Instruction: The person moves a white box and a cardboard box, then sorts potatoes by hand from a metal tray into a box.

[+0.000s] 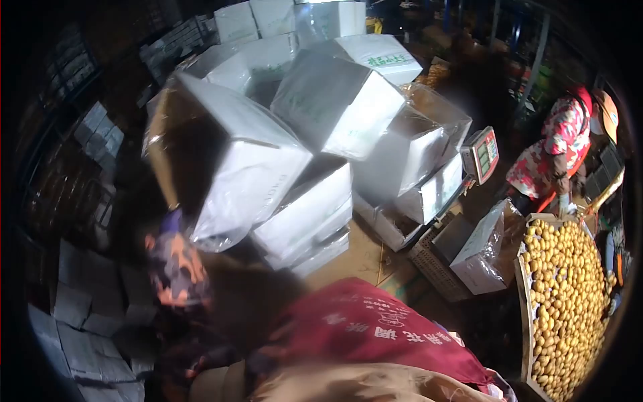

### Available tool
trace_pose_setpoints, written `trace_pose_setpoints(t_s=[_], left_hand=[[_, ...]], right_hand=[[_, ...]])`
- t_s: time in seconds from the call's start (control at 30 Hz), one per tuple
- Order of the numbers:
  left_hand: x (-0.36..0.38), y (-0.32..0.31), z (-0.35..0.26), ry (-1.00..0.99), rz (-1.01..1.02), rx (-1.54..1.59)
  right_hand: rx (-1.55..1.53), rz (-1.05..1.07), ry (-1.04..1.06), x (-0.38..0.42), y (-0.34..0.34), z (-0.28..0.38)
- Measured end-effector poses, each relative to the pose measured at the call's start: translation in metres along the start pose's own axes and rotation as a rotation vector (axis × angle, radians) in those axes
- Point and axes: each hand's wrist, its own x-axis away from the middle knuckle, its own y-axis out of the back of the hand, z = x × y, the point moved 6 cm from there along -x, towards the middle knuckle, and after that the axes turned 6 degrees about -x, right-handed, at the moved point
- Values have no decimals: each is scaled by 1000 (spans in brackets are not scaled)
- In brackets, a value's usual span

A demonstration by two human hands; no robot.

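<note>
My left hand [172, 222], in a purple glove below a camouflage sleeve [177, 275], grips the near edge of a white cardboard box [251, 177]. The box is tilted, its brown inside turned to the left, and clear plastic film hangs from its rim. The fingers are small and partly blurred against the edge. My right hand is not visible. A dark red apron [375, 328] with white lettering covers my front.
More white boxes [335, 107] are piled ahead, several lined with plastic. A scale display [482, 155] stands right of them, above a plastic crate [435, 268]. At right, a person in a red patterned top [562, 134] stands by a tray of potato-like produce [566, 301]. White cartons [100, 348] are stacked at left.
</note>
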Motion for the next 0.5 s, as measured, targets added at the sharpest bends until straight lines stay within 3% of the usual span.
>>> trace_pose_setpoints(t_s=[0.13,0.23,0.37,0.4,0.47,0.5], left_hand=[[43,19,-20,-66,-78,110],[74,5,-108,-212,-23,351],[139,-63,-251,-384,293,604],[156,-83,-285,-430,390,629],[197,-119,-348,-525,585,658],[211,-134,-380,-569,677,653]], right_hand=[[-30,-74,-50,12,2,-5],[-85,-174,-107,31,6,-6],[-195,-356,-114,31,20,-6],[-235,-511,64,14,18,-11],[-747,-517,-110,34,80,21],[-903,-616,-110,47,90,37]])
